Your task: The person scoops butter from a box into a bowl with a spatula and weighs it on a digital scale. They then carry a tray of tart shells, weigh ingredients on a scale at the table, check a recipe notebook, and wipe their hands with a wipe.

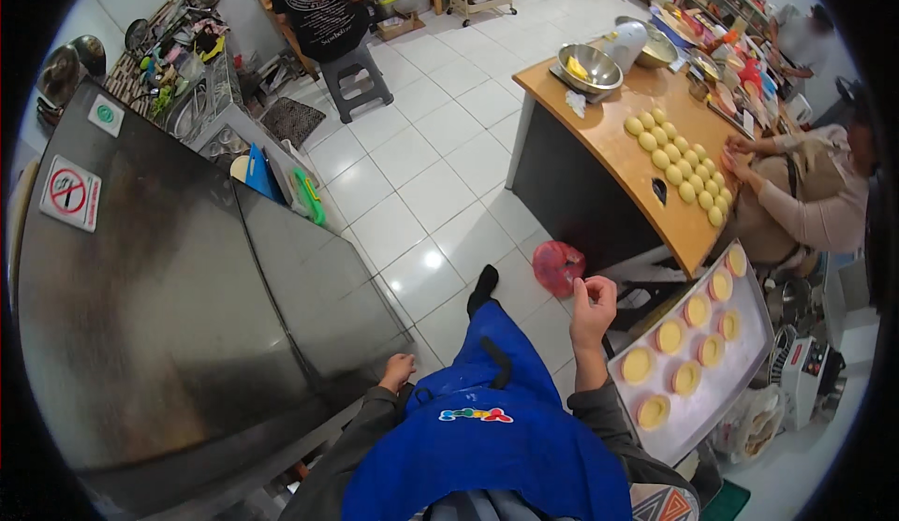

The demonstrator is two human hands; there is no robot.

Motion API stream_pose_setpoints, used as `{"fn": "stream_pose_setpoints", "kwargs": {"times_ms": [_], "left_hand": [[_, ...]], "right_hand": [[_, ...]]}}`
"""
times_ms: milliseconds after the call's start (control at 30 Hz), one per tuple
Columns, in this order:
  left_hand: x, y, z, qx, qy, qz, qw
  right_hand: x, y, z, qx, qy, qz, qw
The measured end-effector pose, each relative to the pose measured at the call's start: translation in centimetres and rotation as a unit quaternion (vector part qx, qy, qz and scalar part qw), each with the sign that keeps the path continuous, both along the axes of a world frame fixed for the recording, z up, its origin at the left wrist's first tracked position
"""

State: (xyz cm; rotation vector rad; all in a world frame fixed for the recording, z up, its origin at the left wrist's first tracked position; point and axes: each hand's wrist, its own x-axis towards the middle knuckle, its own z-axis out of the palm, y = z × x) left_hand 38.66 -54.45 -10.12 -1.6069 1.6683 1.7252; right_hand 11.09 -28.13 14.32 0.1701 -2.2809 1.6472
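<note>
My right hand (pixel 595 313) is raised, fingers curled into a pinch; whatever lies between them, if anything, is too small to make out. In the picture a red plastic bag (pixel 559 268) appears just beyond its fingertips; I cannot tell whether they touch. Beside my right forearm is a metal tray (pixel 740 338) with several pale round pastry shells (pixel 669 337) in two rows. Down by my left side, my left hand (pixel 398 371) hangs with loosely curled fingers and nothing visible in them, close to the steel refrigerator (pixel 187 268). A blue apron (pixel 496 390) covers my front.
A wooden table (pixel 562 100) at right carries several pale dough balls (pixel 674 155) and a steel bowl (pixel 590 68) with something yellow inside. One person (pixel 805 189) works at its right side. Farther back, another person (pixel 318 6) sits on a grey stool (pixel 356 81). White tiles (pixel 412 184) cover the floor.
</note>
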Motion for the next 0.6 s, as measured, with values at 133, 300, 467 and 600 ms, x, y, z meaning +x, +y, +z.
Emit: {"fn": "stream_pose_setpoints", "kwargs": {"times_ms": [133,300,467,600], "left_hand": [[-6.9,-4.1,0.2,-0.018,0.007,-0.049,0.999],[-10.4,-11.8,-0.1,0.036,0.100,0.147,0.983],[-13.8,-17.9,1.0,-0.037,0.068,0.263,0.962],[-18.2,-20.0,1.2,-0.074,0.021,0.190,0.979]], "right_hand": [[-8.6,-3.9,-3.2,-0.014,-0.083,-0.005,0.996],[-21.2,-9.9,-1.6,0.007,-0.126,0.018,0.992],[-32.6,-16.8,-0.5,-0.057,-0.133,0.068,0.987],[-38.3,-23.0,0.1,-0.011,-0.154,0.129,0.980]]}}
